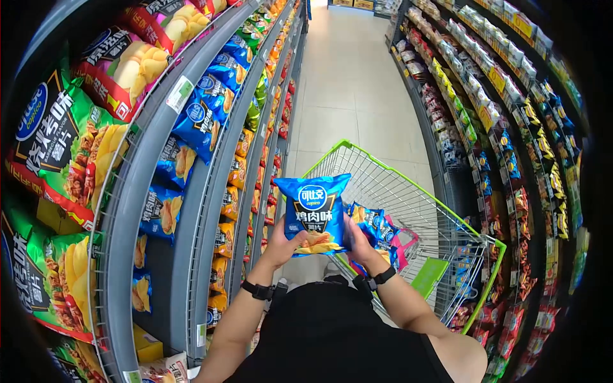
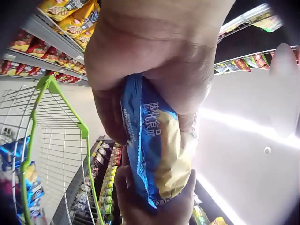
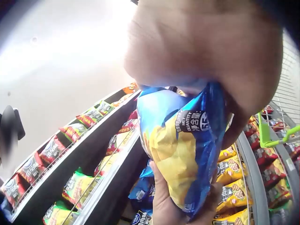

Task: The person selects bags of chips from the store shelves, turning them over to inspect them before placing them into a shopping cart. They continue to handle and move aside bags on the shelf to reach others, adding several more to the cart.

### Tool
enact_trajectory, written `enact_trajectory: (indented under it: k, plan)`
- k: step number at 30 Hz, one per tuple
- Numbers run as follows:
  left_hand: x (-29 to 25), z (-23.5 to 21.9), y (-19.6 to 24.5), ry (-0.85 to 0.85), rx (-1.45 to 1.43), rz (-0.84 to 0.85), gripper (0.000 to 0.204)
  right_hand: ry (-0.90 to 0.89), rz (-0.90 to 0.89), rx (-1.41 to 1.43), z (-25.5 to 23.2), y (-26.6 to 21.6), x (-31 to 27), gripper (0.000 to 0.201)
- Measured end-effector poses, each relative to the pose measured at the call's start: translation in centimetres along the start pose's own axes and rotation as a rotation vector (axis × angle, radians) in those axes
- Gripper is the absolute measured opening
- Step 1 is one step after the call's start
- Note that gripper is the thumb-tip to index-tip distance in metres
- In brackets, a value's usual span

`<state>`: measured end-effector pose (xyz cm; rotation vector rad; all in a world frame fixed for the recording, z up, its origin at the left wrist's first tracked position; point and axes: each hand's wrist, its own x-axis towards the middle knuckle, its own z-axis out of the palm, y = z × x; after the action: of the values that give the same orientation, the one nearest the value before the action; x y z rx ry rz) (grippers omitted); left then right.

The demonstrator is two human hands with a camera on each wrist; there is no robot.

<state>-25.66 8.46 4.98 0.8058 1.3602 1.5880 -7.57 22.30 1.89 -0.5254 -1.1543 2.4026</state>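
Note:
A blue chip bag with a picture of yellow crisps is held upright in front of my chest, over the near end of a green-rimmed wire shopping cart. My left hand grips its lower left edge and my right hand grips its lower right edge. The left wrist view shows the bag from the side, pinched in my left hand. In the right wrist view the bag sits in my right hand. More blue bags lie in the cart.
Grey shelves on the left carry blue, green, red and orange chip bags. Another packed shelf lines the right side. The tiled aisle floor runs ahead beyond the cart.

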Motion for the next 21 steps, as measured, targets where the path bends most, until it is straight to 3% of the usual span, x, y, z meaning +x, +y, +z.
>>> enact_trajectory:
  k: [9, 16, 17, 20, 21]
  plan:
    - [0.8, 1.2, -0.5, 0.022, 0.030, 0.002, 0.057, 0.069, 0.120, 0.010, -1.5, 0.0, 0.7, 0.053]
    - [2.3, 2.3, -4.4, 0.123, 0.164, 0.010, 0.062, 0.147, 0.106, 0.064, -6.2, 1.1, 1.3, 0.054]
    - [2.5, 2.4, -5.0, 0.132, 0.223, 0.037, 0.059, 0.130, 0.076, 0.134, -3.2, -2.3, 0.4, 0.038]
    - [2.9, 4.2, -3.9, 0.170, 0.173, -0.039, 0.053, -0.053, 0.047, 0.231, -5.1, -2.4, 0.5, 0.027]
    - [3.2, 3.9, -4.1, 0.066, 0.206, -0.116, 0.052, -0.059, 0.025, 0.158, -5.7, -2.4, 0.6, 0.029]
